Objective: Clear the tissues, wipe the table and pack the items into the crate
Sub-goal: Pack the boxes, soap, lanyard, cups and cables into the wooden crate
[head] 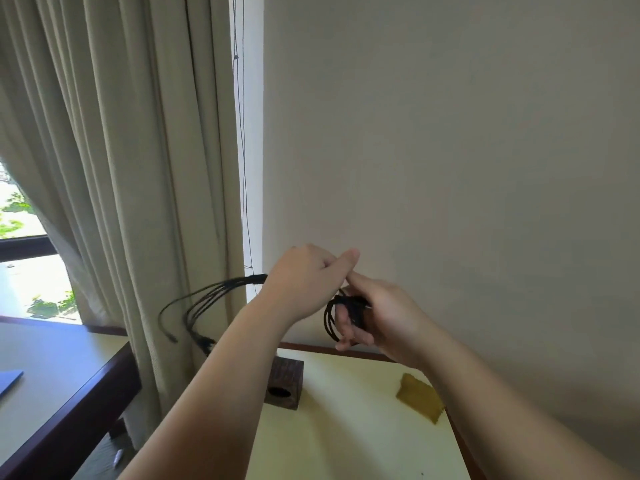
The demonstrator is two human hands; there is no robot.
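Both hands are raised above the table [346, 427], coiling a black cable [332, 317]. The right hand [381, 313] curls its fingers around the loops at 3 o'clock, keeping them gathered; the left hand [304, 282] pinches the strand, its several loose ends [194, 313] trailing toward 9 o'clock. No crate shows.

both arms raised forward, left hand [304, 278] fisted, thumb out, right hand [377, 317] curled, index finger extended
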